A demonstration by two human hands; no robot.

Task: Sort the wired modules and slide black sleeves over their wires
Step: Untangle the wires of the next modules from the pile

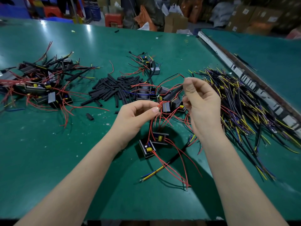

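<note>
Both hands raised over the green work mat, mid-table. Left hand pinches a bunch of thin red wires between thumb and forefinger, other fingers curled under. Right hand is curled too, fingertips pinching a red wire end near the top of the fist (exact grip hidden by the fingers). Wires run between the two hands and down to the small black wired modules.

Two black box-shaped modules with yellow capacitors lie on the mat just below the hands, touching each other, red leads trailing toward the near edge. One black-sheathed cable with yellow and blue cores crosses under those leads.

More grey-and-black modules sit in a cluster between and just behind the hands, tangled in red wire.

Loose pile of short black tubular sleeves left of that cluster, one stray sleeve nearer the front.

Far left: heap of modules with black sleeves already over their wires. Right: big spread of black cables with yellow and purple cores. Small separate module bundle further back, centre
</note>
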